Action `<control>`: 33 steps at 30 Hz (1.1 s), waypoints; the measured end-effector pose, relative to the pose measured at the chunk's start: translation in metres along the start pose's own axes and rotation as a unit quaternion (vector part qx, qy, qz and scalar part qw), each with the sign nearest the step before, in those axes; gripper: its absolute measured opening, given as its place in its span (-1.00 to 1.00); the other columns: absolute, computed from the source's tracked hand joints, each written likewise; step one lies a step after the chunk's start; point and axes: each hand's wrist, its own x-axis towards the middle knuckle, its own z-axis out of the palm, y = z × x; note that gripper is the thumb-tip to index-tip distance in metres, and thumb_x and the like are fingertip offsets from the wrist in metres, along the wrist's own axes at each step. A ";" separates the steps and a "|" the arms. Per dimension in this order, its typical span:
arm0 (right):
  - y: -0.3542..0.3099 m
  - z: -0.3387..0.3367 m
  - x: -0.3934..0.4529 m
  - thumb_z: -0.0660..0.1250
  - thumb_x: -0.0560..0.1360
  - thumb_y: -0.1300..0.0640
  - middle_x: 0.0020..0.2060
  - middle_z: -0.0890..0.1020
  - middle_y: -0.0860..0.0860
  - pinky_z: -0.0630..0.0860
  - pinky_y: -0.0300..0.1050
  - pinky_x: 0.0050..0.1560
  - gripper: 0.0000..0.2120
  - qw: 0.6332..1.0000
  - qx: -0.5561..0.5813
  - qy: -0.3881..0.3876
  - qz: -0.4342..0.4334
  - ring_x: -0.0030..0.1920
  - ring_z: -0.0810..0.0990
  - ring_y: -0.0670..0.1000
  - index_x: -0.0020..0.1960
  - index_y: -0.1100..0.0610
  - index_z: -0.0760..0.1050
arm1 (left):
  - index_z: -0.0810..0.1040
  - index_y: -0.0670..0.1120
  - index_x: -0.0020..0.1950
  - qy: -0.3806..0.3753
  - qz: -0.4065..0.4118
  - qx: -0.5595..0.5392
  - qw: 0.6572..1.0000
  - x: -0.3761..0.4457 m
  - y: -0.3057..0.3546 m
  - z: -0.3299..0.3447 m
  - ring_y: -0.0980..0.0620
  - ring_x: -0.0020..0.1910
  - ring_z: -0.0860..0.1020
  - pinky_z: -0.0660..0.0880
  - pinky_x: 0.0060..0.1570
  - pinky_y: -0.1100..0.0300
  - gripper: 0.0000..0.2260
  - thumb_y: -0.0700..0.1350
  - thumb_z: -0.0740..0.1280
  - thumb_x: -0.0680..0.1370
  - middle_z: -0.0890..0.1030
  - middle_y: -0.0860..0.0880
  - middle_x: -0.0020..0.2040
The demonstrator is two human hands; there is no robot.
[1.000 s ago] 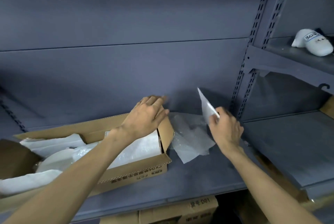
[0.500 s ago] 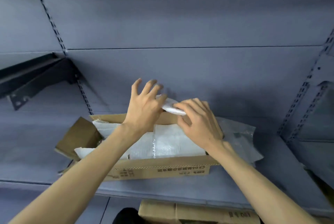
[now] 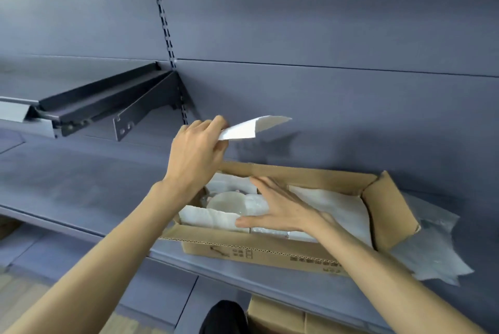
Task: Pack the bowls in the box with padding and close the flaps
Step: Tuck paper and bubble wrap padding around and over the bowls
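An open cardboard box (image 3: 270, 252) lies on the grey shelf. Inside it a white bowl (image 3: 229, 202) shows between white foam padding sheets (image 3: 334, 207). My left hand (image 3: 194, 153) is above the box's left end, pinching a white foam sheet (image 3: 251, 127) that sticks out to the right. My right hand (image 3: 280, 207) lies flat, fingers spread, on the wrapped contents in the middle of the box. The box's right flap (image 3: 388, 212) stands up.
A clear plastic bag (image 3: 434, 250) lies on the shelf right of the box. A dark shelf bracket (image 3: 121, 101) juts out at upper left. Another cardboard box (image 3: 283, 317) sits on the level below. The grey back panel is close behind the box.
The white sheet passed from my right hand to my left, which has lifted it above the box. My right hand dropped flat onto the contents. The view shifted left.
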 end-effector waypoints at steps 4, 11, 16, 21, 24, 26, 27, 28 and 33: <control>-0.001 0.016 0.024 0.27 0.15 -0.70 0.49 0.12 -0.20 0.29 -0.02 0.36 0.18 0.997 -0.070 0.008 -0.035 0.52 0.17 0.00 0.54 -0.05 0.05 | 0.49 -0.08 0.00 0.000 -0.006 -0.005 1.000 -0.007 -0.009 0.001 -0.12 -0.23 0.47 0.42 -0.24 -0.03 -0.87 -0.23 0.34 0.48 0.58 0.00 -0.18; 0.011 0.024 0.040 0.17 0.18 -0.70 0.43 0.19 -0.11 0.22 0.14 0.38 0.24 0.992 -0.122 0.001 0.009 0.44 0.14 0.03 0.64 -0.05 -0.09 | 0.51 -0.03 0.12 -0.017 0.018 -0.083 0.996 -0.026 -0.029 0.004 0.00 -0.03 0.51 0.47 -0.15 0.09 -0.77 -0.27 0.32 0.51 0.60 0.09 0.04; 0.016 0.025 0.043 0.25 0.43 -0.44 0.18 0.33 -0.23 0.17 -0.03 0.15 -0.27 0.996 -0.089 -0.011 -0.018 0.20 0.18 -0.12 0.51 -0.16 0.34 | 0.50 -0.05 0.18 -0.056 0.054 -0.126 0.989 -0.046 -0.039 0.003 -0.04 0.06 0.55 0.54 -0.10 0.01 -0.70 -0.35 0.31 0.52 0.59 0.09 0.15; 0.013 0.031 0.041 0.24 0.58 -0.19 0.30 0.45 -0.17 0.27 0.01 0.36 -0.56 0.992 -0.095 -0.047 -0.065 0.35 0.33 -0.09 0.42 -0.10 0.50 | 0.53 -0.13 0.11 -0.080 0.063 -0.148 0.984 -0.063 -0.043 0.003 -0.07 0.08 0.58 0.55 -0.11 -0.03 -0.78 -0.34 0.34 0.51 0.61 0.04 0.17; 0.011 0.033 0.038 0.26 0.59 -0.09 0.13 0.56 -0.13 0.37 -0.10 0.12 -0.77 0.993 -0.084 -0.044 -0.068 0.19 0.46 -0.09 0.16 -0.09 0.61 | 0.52 -0.14 0.01 -0.090 0.094 -0.130 0.983 -0.072 -0.043 0.003 -0.05 0.10 0.58 0.51 -0.08 0.16 -0.90 -0.24 0.33 0.50 0.62 0.05 0.19; 0.009 0.034 0.036 0.30 0.56 -0.02 -0.23 0.45 -0.22 0.28 -0.24 -0.18 -0.78 0.996 -0.061 -0.013 -0.071 -0.16 0.40 -0.11 -0.26 -0.17 0.43 | 0.47 -0.11 -0.04 -0.120 0.107 -0.120 0.980 -0.077 -0.043 0.004 -0.03 0.06 0.56 0.42 -0.11 0.26 -0.92 -0.16 0.23 0.49 0.61 0.06 0.20; 0.007 0.032 0.034 0.31 0.55 0.00 -0.29 0.39 -0.22 0.30 -0.25 -0.23 -0.72 0.997 -0.049 -0.004 -0.067 -0.21 0.33 -0.08 -0.30 -0.15 0.34 | 0.43 -0.10 -0.06 -0.142 0.109 -0.117 0.977 -0.079 -0.044 0.005 -0.04 0.04 0.55 0.40 -0.11 0.26 -0.92 -0.15 0.21 0.47 0.61 0.08 0.21; 0.006 0.031 0.032 0.31 0.55 -0.01 -0.28 0.40 -0.21 0.38 -0.19 -0.23 -0.76 0.999 -0.026 -0.008 -0.046 -0.20 0.35 -0.08 -0.26 -0.10 0.36 | 0.40 -0.09 -0.08 -0.165 0.109 -0.116 0.973 -0.081 -0.046 0.007 -0.05 0.05 0.55 0.40 -0.10 0.26 -0.93 -0.16 0.20 0.45 0.60 0.09 0.22; 0.011 0.028 0.026 0.32 0.52 -0.12 0.13 0.54 -0.16 0.55 -0.02 0.14 -0.67 0.999 0.038 -0.022 -0.022 0.12 0.52 -0.07 0.25 -0.33 0.36 | 0.34 -0.05 -0.11 -0.321 0.095 -0.080 0.939 -0.089 -0.052 0.019 0.02 0.45 0.36 0.45 0.12 0.06 -0.81 -0.22 0.29 0.37 0.49 0.07 0.40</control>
